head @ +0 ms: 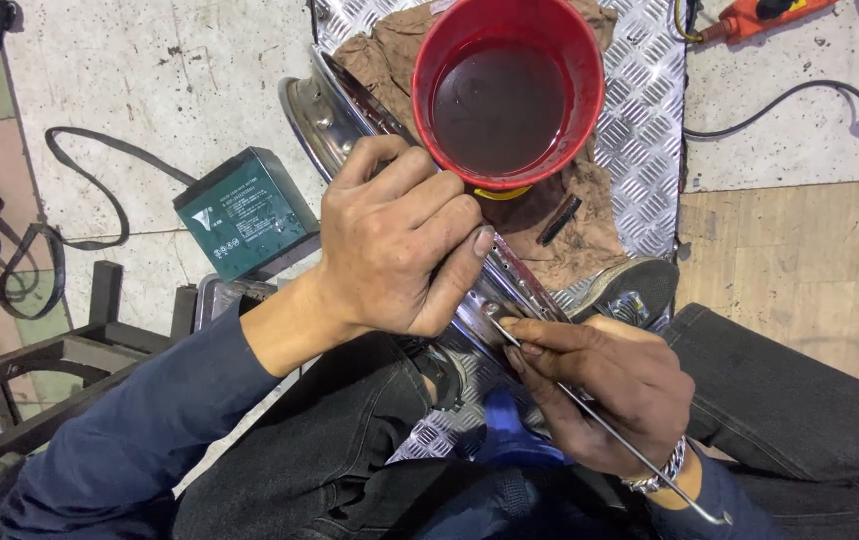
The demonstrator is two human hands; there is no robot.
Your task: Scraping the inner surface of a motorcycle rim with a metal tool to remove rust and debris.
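Left hand (395, 240): closed over chrome wheel rim (325, 115), which lies across the lap, below red bucket (508, 90). Right hand (605, 385): fingertips pinching thin metal spoke (605, 425), its tip meeting the rim.
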